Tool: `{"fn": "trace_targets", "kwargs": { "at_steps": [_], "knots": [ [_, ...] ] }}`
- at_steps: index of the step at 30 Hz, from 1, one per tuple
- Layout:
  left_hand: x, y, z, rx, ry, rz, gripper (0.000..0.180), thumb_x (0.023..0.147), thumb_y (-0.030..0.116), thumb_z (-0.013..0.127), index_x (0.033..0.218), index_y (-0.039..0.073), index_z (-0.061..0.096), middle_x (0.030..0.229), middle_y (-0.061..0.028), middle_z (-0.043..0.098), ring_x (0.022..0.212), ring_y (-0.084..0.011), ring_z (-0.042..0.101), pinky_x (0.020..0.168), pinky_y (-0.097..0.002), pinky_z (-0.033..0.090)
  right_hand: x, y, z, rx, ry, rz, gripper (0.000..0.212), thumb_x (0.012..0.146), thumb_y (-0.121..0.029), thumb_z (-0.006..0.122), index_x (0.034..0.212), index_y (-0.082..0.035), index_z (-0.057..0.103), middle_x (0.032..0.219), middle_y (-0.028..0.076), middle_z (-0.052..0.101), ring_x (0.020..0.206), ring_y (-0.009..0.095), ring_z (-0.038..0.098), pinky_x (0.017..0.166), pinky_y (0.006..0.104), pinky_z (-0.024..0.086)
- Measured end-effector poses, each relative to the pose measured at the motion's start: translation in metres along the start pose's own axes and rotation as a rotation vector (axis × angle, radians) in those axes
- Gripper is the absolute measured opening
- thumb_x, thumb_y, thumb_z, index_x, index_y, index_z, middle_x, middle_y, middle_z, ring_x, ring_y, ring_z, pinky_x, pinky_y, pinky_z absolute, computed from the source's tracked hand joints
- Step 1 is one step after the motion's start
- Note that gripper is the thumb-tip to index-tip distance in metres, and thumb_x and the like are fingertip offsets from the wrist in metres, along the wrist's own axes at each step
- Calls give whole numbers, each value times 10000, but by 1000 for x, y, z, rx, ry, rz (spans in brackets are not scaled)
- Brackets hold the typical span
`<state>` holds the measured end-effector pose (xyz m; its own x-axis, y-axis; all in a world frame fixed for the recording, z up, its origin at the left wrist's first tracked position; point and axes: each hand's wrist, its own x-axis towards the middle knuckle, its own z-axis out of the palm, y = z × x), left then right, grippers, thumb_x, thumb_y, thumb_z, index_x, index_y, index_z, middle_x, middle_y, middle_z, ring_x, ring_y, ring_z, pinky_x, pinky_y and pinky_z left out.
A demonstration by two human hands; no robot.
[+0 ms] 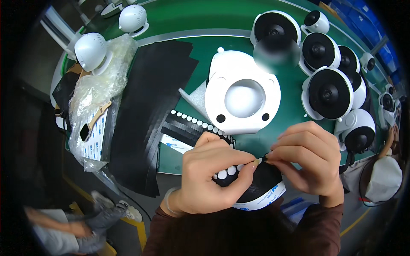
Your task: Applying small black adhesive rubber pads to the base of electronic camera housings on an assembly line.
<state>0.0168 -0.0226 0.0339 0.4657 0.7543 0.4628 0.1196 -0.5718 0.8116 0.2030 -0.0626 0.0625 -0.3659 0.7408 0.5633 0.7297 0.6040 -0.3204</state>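
My left hand (pixel 213 175) is closed, its thumb and forefinger pinching the upper edge of a black textured sheet (pixel 259 184) with white dots along one side and a white backing strip below. Close beside it, my right hand (pixel 307 158) pinches a small dark piece at the same edge; most of that piece is hidden by the fingers. Ahead of both hands lies a white camera-like housing (pixel 215 91) with a large round opening. Two black round pads (pixel 221 118) sit on its near face, one on each side.
Long black sheets (pixel 151 89) are stacked to the left, by clear plastic wrap (pixel 119 55) and a watch (pixel 85 132). Several white devices with black round fronts (pixel 329 94) crowd the right. White foam (pixel 197 100) touches the housing. Another person's arm (pixel 60 222) shows at lower left.
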Motion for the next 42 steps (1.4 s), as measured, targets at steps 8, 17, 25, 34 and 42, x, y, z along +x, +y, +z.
{"fn": "trace_targets", "kwargs": {
  "at_steps": [8,17,25,34,42],
  "knots": [
    [-10,1,0,260,157,-12,178,585,15,694,749,81,678,918,-96,603,778,-211,520,642,-281,372,11,1,-17,144,66,157,47,677,-7,603,702,3,564,971,169,622,866,223,597,751,298,461],
    [-12,-12,8,420,121,112,149,595,43,694,744,40,694,1301,-406,253,1158,-530,370,932,-469,362,51,20,-5,335,61,647,68,793,-48,616,804,18,605,814,57,630,727,82,583,706,200,464],
    [-10,-13,7,384,105,84,132,601,50,690,732,43,688,1282,-424,263,1138,-538,383,922,-456,375,51,20,-3,235,74,613,71,776,-45,637,793,14,601,757,23,604,675,52,558,632,163,431],
    [-9,-13,2,343,105,116,137,607,52,685,744,48,681,1269,-429,278,1104,-525,426,894,-431,404,51,17,1,150,85,530,64,771,-35,633,777,13,592,745,26,604,649,46,542,607,159,419],
    [-12,-14,0,232,101,104,151,585,29,693,735,36,682,1266,-418,300,1083,-466,478,882,-391,415,58,40,-7,541,44,716,289,723,-51,661,970,-30,514,683,51,614,576,81,575,512,146,432]
  ]
}}
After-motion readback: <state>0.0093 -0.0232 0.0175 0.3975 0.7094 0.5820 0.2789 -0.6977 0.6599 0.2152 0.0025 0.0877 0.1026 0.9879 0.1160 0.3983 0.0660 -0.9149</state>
